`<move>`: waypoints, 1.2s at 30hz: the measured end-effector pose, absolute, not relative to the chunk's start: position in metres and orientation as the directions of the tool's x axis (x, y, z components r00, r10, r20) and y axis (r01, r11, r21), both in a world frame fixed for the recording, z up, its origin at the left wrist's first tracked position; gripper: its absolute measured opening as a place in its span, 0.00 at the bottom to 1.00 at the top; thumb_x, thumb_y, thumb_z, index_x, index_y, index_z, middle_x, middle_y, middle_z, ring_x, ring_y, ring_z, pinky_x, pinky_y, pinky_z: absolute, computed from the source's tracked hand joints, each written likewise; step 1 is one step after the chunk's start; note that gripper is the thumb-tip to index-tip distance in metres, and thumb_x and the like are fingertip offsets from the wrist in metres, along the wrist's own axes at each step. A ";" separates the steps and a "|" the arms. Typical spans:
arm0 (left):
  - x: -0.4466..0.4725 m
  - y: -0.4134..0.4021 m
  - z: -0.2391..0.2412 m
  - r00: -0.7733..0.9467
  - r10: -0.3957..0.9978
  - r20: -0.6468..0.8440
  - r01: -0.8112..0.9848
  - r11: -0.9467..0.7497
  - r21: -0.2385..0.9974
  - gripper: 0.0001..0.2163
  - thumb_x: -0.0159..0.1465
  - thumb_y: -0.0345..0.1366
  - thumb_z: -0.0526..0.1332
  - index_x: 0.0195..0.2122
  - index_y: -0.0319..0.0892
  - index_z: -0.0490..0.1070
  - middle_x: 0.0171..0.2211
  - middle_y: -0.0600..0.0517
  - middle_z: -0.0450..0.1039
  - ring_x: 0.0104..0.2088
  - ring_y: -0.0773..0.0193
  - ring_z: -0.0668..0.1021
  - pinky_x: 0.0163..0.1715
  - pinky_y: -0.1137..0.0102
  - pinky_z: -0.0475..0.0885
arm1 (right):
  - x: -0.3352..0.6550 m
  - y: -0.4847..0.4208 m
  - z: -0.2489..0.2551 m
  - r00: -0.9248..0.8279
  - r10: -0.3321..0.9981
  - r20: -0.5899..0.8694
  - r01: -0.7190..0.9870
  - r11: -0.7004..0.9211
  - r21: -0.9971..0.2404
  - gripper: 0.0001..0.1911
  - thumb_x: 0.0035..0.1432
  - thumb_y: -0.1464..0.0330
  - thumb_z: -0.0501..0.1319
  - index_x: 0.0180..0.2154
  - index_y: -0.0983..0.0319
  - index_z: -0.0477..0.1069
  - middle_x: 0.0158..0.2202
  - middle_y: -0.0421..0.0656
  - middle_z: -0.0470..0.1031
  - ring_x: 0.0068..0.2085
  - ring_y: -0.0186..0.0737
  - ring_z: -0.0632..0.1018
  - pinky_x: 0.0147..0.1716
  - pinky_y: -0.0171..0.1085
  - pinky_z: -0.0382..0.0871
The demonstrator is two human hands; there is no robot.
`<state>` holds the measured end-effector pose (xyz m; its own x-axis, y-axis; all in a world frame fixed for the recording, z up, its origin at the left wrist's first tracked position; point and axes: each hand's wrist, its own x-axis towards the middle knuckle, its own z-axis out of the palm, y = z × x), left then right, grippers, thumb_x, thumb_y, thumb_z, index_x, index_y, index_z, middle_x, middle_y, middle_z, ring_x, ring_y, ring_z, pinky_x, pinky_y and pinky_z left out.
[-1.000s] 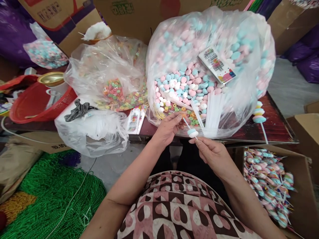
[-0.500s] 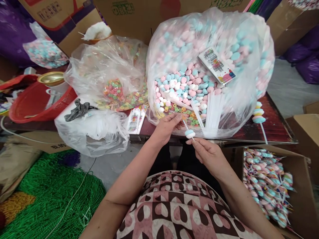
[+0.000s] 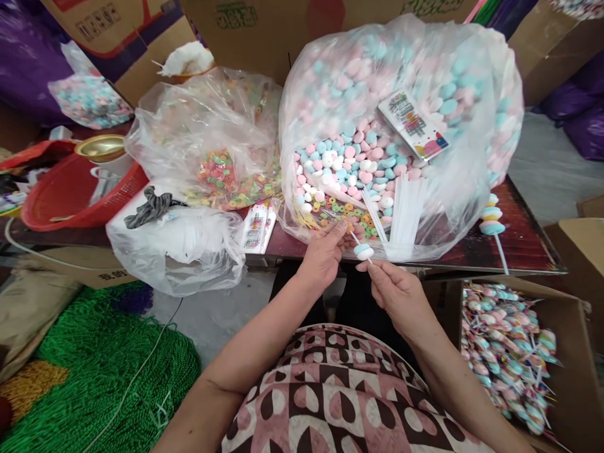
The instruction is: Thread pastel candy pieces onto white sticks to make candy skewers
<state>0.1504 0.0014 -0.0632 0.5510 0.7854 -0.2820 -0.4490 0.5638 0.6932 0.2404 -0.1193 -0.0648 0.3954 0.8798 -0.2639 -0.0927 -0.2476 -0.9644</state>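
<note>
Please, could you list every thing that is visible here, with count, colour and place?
table: one, dark red-brown, centre
candy bag: one, clear, pink-blue-white candies, on table, right
ring-candy bag: one, clear, multicoloured, left of it
white sticks: one bundle, inside candy bag
basket: one, red, table left
bowl: one, gold, at basket's far rim
white bag: one, table front edge
box: one, cardboard, lower right
bead strings: many, green, lower left
candy stick: one, blue and white, between hands
left hand: fingers at stick's upper tip
right hand: fingers pinch stick's lower end

Cluttered work corner, evenly lit.
Dark wooden table on grey concrete floor; cardboard boxes stand behind, purple sacks alongside.
</note>
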 end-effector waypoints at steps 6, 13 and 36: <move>0.158 -0.010 -0.049 0.581 0.723 -0.374 -0.487 0.677 0.552 0.07 0.59 0.35 0.63 0.35 0.38 0.76 0.31 0.49 0.79 0.33 0.66 0.80 0.35 0.72 0.72 | 0.238 -0.120 -0.068 0.421 0.890 -0.175 -0.111 -0.141 -0.984 0.16 0.62 0.57 0.60 0.37 0.63 0.75 0.14 0.31 0.57 0.16 0.27 0.57 0.17 0.31 0.47; 0.167 -0.026 -0.033 0.568 0.775 -0.275 -0.472 0.581 0.662 0.08 0.58 0.40 0.64 0.32 0.41 0.72 0.27 0.51 0.78 0.32 0.64 0.80 0.32 0.73 0.70 | 0.241 -0.103 -0.054 0.397 0.912 -0.104 -0.028 -0.101 -0.994 0.18 0.63 0.55 0.58 0.28 0.61 0.69 0.14 0.32 0.57 0.16 0.27 0.56 0.16 0.31 0.46; 0.142 0.094 -0.042 0.500 0.850 0.164 0.679 -0.503 0.535 0.14 0.66 0.34 0.53 0.46 0.38 0.75 0.49 0.40 0.73 0.53 0.50 0.73 0.55 0.59 0.64 | 0.250 -0.103 -0.048 0.451 0.840 -0.301 -0.438 -0.086 -0.895 0.15 0.54 0.57 0.67 0.31 0.63 0.72 0.15 0.33 0.59 0.15 0.24 0.55 0.14 0.28 0.45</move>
<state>0.1417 0.0936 -0.0417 0.5003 0.8502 0.1639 0.6787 -0.5026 0.5355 0.2498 -0.1027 -0.0476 0.4515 0.8399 -0.3013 -0.4376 -0.0858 -0.8951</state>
